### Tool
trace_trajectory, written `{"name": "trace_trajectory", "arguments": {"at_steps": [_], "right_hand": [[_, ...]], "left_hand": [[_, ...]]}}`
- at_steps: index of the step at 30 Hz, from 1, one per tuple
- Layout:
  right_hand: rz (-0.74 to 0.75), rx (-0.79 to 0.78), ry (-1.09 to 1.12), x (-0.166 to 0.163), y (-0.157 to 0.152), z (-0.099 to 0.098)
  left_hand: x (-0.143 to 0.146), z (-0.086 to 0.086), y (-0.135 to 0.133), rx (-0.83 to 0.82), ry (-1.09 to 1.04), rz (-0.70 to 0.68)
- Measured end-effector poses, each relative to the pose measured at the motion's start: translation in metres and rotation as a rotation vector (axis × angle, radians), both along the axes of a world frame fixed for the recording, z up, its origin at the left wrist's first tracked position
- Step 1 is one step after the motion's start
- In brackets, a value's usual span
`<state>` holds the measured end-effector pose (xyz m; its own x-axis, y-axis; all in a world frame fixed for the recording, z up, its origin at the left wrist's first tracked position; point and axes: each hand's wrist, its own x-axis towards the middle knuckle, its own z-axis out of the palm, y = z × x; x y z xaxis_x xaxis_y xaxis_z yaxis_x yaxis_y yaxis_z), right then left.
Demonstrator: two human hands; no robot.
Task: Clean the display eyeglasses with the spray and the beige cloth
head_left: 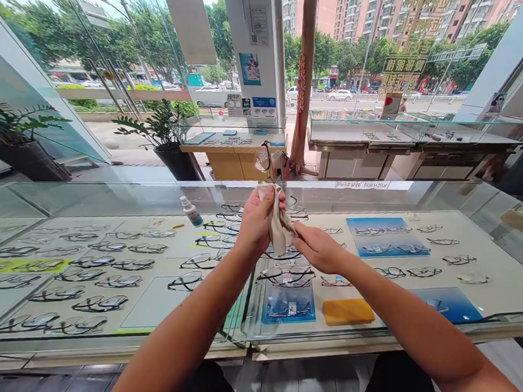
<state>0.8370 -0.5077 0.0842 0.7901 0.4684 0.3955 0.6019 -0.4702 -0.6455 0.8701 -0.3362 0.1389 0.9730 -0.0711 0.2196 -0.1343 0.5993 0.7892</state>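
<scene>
My left hand point(259, 214) is raised over the glass counter, closed around a pale cloth point(279, 234) and a pair of eyeglasses. One round lens of the eyeglasses point(261, 160) and part of the dark frame stick up above my fingers; the other part is hidden by the cloth and hand. Beside it, my right hand point(317, 249) pinches the lower right edge of the hanging cloth. A small white spray bottle point(192, 212) with a green label stands on the counter to the left of my hands.
Rows of eyeglasses lie inside the glass display counter point(511, 261) below my arms. A yellow-orange block-shaped item point(348, 312) is near the front edge. Potted plants point(178, 160), a wooden post point(308, 65) and more showcases point(353, 161) stand beyond, by the windows.
</scene>
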Motion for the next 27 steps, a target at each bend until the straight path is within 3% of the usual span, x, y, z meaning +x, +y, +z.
{"name": "trace_trajectory", "arguments": {"at_steps": [4,7,15,21,27], "right_hand": [[-0.158,0.255,-0.014,0.012,-0.015,0.002],[-0.187,0.409,-0.008,0.018,-0.025,0.006],[-0.173,0.200,-0.010,0.013,-0.033,0.017],[-0.164,0.448,0.094,0.015,-0.032,0.020],[0.060,0.615,0.298,0.015,-0.032,0.028]], "left_hand": [[0.003,-0.002,0.002,0.078,-0.036,0.033],[-0.001,-0.004,0.001,0.153,-0.059,0.006],[-0.016,-0.010,-0.007,0.291,-0.108,-0.165],[-0.017,-0.013,-0.011,0.330,-0.108,-0.192],[-0.019,-0.013,-0.011,0.354,-0.117,-0.151]]}}
